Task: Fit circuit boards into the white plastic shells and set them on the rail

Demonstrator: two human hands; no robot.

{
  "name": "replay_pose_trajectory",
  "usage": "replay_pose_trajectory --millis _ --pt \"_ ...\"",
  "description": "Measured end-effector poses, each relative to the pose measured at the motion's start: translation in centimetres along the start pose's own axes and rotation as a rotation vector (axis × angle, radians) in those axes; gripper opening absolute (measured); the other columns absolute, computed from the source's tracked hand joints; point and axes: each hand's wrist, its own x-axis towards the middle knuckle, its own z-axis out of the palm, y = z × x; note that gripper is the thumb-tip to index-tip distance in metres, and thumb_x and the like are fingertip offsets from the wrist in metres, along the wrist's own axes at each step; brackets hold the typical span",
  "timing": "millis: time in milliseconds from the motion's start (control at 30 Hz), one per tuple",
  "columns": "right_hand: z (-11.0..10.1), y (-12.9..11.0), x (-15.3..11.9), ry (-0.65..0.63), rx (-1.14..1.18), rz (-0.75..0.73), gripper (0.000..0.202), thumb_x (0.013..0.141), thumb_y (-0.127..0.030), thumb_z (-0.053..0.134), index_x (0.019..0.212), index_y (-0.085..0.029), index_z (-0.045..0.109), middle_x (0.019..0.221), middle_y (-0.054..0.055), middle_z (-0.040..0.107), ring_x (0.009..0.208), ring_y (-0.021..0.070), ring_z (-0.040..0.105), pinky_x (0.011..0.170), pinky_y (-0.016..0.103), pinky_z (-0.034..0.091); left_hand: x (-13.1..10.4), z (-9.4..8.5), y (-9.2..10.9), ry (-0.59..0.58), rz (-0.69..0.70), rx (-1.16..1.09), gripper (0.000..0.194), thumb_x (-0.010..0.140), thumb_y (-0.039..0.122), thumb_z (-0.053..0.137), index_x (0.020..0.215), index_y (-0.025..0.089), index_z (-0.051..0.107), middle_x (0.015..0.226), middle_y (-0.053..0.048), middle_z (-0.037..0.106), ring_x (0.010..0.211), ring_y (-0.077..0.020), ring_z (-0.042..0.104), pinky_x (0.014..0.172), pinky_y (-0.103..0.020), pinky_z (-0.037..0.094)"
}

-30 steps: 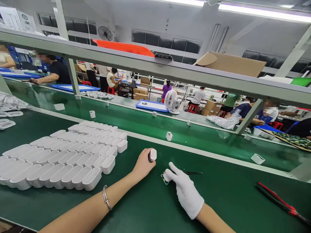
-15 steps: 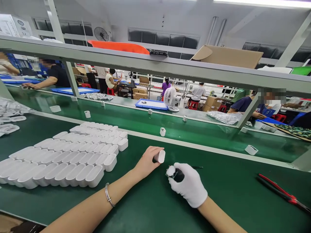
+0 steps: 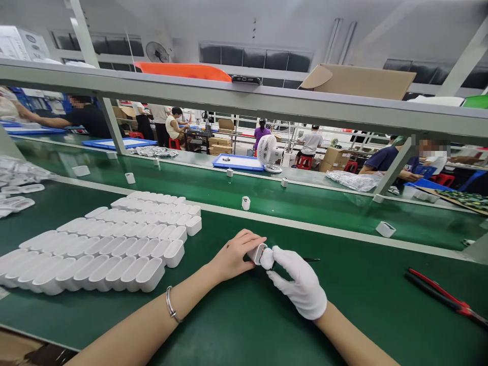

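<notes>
My bare left hand (image 3: pixel 233 256) is closed around a white oval plastic shell (image 3: pixel 256 253), its open end turned to the right. In a white glove, my right hand (image 3: pixel 299 284) pinches a small part with a round white face (image 3: pixel 268 258) between thumb and fingers. That part sits right at the shell's mouth; how far inside it reaches cannot be made out. A thin dark tool (image 3: pixel 311 260) lies on the green bench behind the glove, partly hidden. To the left stand rows of similar empty white shells (image 3: pixel 150 274), packed side by side.
Red-and-black pliers (image 3: pixel 438 293) lie at the right. Beyond a pale strip (image 3: pixel 305 230), a green conveyor belt (image 3: pixel 198 185) carries spaced white pieces (image 3: pixel 246 203). Silvery bags (image 3: pixel 23 173) pile up at far left. A shelf beam (image 3: pixel 190 89) crosses above; a white fan (image 3: pixel 269 152) and several people are beyond.
My right hand has brought the round-faced part up to the shell. My left hand has turned the shell's open end toward it. Pieces on the belt have shifted left.
</notes>
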Motion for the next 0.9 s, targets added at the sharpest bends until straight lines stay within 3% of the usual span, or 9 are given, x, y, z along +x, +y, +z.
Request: replay_pose_trajectory --millis 167,367,900 --pt "0.4 0.9 -0.9 0.040 -0.143 -0.058 0.055 0.083 -0.014 0.056 0.135 -0.021 0.039 0.100 0.010 0.066 0.088 0.0202 0.064 0.073 0.034 0.057 0.0 0.0 0.0 0.027 0.067 0.079 0.064 0.072 0.006 0.062 0.131 0.023 0.045 0.114 -0.007 0.060 0.104 -0.0224 0.050 0.086 -0.038 0.051" --pt "0.9 0.8 -1.4 0.035 -0.321 -0.083 0.059 0.081 -0.014 0.058 0.137 -0.019 0.038 0.099 0.011 0.067 0.085 0.0204 0.065 0.070 0.033 0.057 0.0 0.1 0.1 0.021 0.101 0.140 0.064 0.072 0.006 0.060 0.132 0.023 0.044 0.112 -0.006 0.060 0.101 -0.0223 0.049 0.083 -0.036 0.052" --pt "0.0 0.9 -0.9 0.030 -0.244 -0.136 0.057 0.083 -0.016 0.057 0.137 -0.018 0.039 0.104 0.013 0.066 0.086 0.0215 0.065 0.070 0.035 0.059 0.1 -0.3 0.5 0.032 0.110 0.117 0.067 0.071 0.007 0.060 0.134 0.024 0.042 0.112 -0.006 0.059 0.101 -0.0228 0.050 0.082 -0.036 0.052"
